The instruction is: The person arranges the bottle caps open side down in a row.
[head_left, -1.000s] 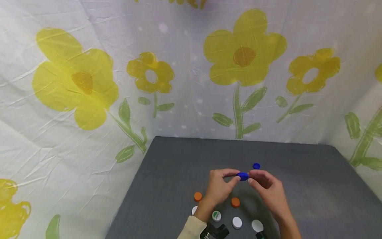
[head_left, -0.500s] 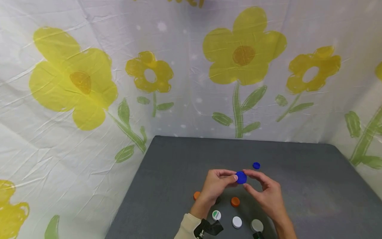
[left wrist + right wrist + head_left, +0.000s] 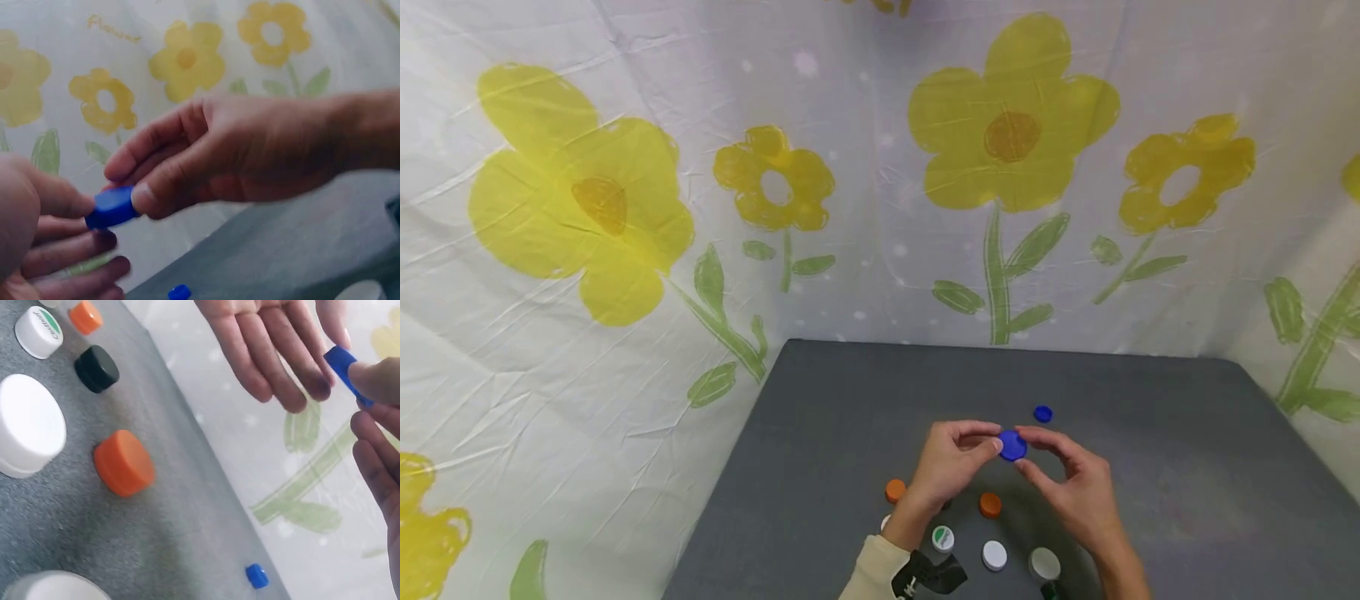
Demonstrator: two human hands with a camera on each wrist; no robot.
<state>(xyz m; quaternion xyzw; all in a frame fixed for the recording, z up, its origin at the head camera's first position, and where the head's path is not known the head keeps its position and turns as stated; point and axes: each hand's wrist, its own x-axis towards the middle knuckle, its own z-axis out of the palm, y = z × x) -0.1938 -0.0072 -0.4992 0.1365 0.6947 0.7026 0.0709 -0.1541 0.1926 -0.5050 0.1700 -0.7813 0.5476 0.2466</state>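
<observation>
A round blue bottle cap [image 3: 1012, 445] is held above the grey table between both hands. My left hand [image 3: 951, 465] pinches its left side, with the thumb on the near face and the index finger behind. With its thumb and index finger, my right hand [image 3: 1081, 487] holds the cap's right rim. In the left wrist view the blue cap [image 3: 112, 207] appears edge-on, and the right hand's [image 3: 244, 147] thumb presses against it. The left hand's [image 3: 269, 347] other fingers are spread apart in the right wrist view. Fingers partly hide the cap.
On the grey table [image 3: 880, 383] lie another blue cap [image 3: 1042, 413], two orange caps [image 3: 990, 505], a white cap with green print [image 3: 943, 538] and several other white caps [image 3: 995, 556]. A dark cap [image 3: 97, 369] is near the left hand. Flower-printed fabric [image 3: 880, 208] surrounds the table.
The held blue cap has turned from nearly edge-on to showing its flat face to the head view. My hands have shifted only slightly; the caps on the table have not moved.
</observation>
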